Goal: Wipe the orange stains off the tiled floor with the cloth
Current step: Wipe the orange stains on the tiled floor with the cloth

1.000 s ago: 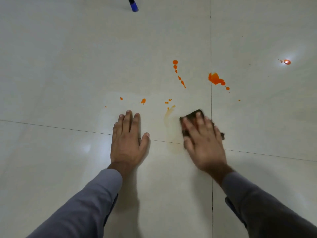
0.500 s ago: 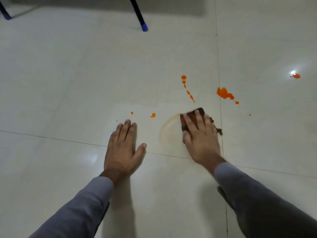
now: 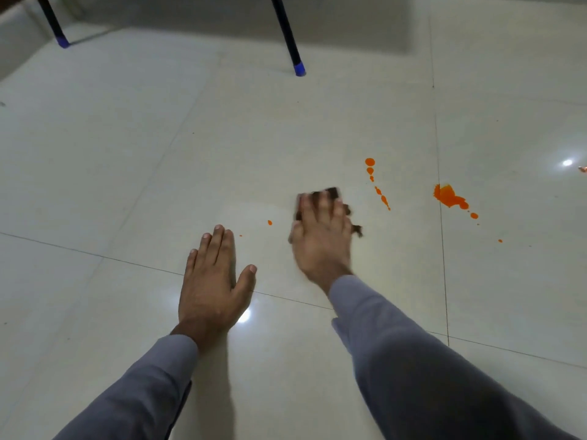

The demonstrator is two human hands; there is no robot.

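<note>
Orange stains on pale tiled floor (image 3: 127, 154): one large blotch (image 3: 449, 195), one trail of drops (image 3: 377, 185) left of it, one small spot (image 3: 269, 222) between the hands, plus a few specks. Hands, two: left hand (image 3: 211, 281) flat on the tile, fingers straight, thumb spread; right hand (image 3: 320, 236), motion-blurred, fingers extended, pressing one dark brown cloth (image 3: 332, 193) against the floor left of the trail. Furniture legs, two, black with blue feet (image 3: 299, 70), far side. Grey sleeves, two.
</note>
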